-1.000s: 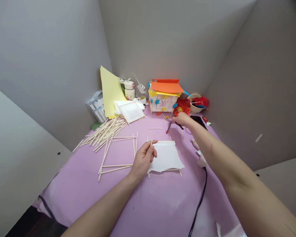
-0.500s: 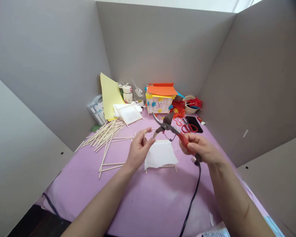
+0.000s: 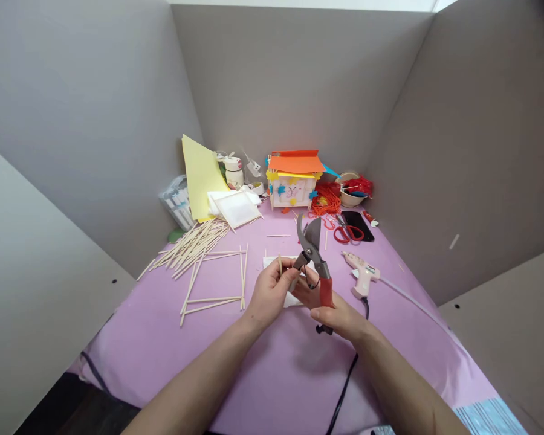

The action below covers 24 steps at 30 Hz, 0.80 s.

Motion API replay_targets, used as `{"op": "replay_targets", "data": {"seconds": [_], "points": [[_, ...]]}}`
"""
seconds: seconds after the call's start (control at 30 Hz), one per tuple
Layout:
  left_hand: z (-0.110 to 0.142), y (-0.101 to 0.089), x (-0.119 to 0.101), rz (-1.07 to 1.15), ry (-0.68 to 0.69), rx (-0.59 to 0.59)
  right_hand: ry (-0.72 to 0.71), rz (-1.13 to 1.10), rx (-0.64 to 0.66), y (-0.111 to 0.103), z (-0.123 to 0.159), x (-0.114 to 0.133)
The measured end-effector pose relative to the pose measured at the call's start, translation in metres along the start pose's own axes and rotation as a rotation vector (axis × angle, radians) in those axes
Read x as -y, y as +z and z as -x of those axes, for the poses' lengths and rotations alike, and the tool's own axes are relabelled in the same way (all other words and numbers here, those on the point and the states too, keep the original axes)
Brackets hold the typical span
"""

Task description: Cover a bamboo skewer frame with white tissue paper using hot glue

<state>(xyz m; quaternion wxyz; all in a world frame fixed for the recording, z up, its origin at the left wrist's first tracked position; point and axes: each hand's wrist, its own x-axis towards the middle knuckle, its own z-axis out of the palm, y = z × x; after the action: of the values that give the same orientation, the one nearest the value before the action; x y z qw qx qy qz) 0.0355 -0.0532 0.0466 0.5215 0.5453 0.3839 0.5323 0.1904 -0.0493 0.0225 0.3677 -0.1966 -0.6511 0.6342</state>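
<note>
Right hand [image 3: 338, 314] is clamped round the red handles of a pair of steel bypass pruning shears [image 3: 314, 244], held upright with the blades spread in an open V. Left hand [image 3: 269, 291] pinches a thin pale wooden stick [image 3: 280, 263] between thumb and fingers, stick upright, its tip showing just left of the shears, not between the blades. Hands sit close together, left fingertips right by the shears' dark pivot area; can't tell if they touch.

Under the hands, a white paper sheet [image 3: 274, 262] lies on a pink table cover [image 3: 140, 356], mostly hidden. To the left, a loose pile of pale wooden sticks [image 3: 190, 244] and a rectangular wooden stick frame [image 3: 213, 302] lying flat.

Right of the hands, a pale pink hot glue gun [image 3: 361, 273] lies on its side, with a thin white cord [image 3: 412, 311] and a black cable [image 3: 344, 386] nearby. Further back:
- red-handled scissors [image 3: 347, 234] beside a black phone [image 3: 358, 225]
- a tangle of orange-red yarn [image 3: 324, 203]
- a small white craft house [image 3: 292, 193] with an orange paper roof
- a tan bowl with red contents [image 3: 351, 190]
- a yellow paper sheet [image 3: 202, 175] propped against the grey wall
- a white square panel in a wooden frame [image 3: 236, 209]
</note>
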Motion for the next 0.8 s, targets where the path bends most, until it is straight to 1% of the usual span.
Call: {"op": "replay_targets", "data": {"seconds": [0.07, 0.1, 0.2, 0.27, 0.33, 0.37, 0.43, 0.53, 0.7, 0.8], "points": [[0.001, 0.002, -0.001, 0.008, 0.006, -0.012, -0.018, 0.105, -0.051, -0.001, 0.000, 0.000], [0.001, 0.001, -0.001, 0.006, 0.021, -0.036, -0.025, 0.169, -0.086, -0.003, 0.000, 0.003], [0.001, -0.009, -0.002, 0.002, 0.088, -0.113, -0.006, 0.401, -0.167, -0.011, 0.005, 0.018], [0.000, -0.019, -0.004, -0.015, 0.114, -0.124, 0.020, 0.639, -0.259, -0.017, 0.010, 0.029], [0.000, -0.028, -0.005, -0.047, 0.099, -0.093, 0.032, 0.914, -0.346, -0.023, 0.016, 0.038], [0.001, -0.031, -0.005, -0.063, 0.088, -0.075, 0.029, 1.032, -0.364, -0.025, 0.018, 0.040], [0.002, -0.033, -0.005, -0.088, 0.068, -0.036, 0.012, 1.208, -0.346, -0.028, 0.023, 0.043], [0.003, -0.034, -0.005, -0.103, 0.065, 0.036, -0.014, 1.356, -0.294, -0.029, 0.028, 0.041], [0.005, -0.036, -0.006, -0.187, 0.096, 0.087, -0.068, 1.511, -0.296, -0.027, 0.031, 0.039], [0.006, -0.037, -0.007, -0.203, 0.082, 0.116, -0.091, 1.559, -0.304, -0.025, 0.031, 0.039]]}}
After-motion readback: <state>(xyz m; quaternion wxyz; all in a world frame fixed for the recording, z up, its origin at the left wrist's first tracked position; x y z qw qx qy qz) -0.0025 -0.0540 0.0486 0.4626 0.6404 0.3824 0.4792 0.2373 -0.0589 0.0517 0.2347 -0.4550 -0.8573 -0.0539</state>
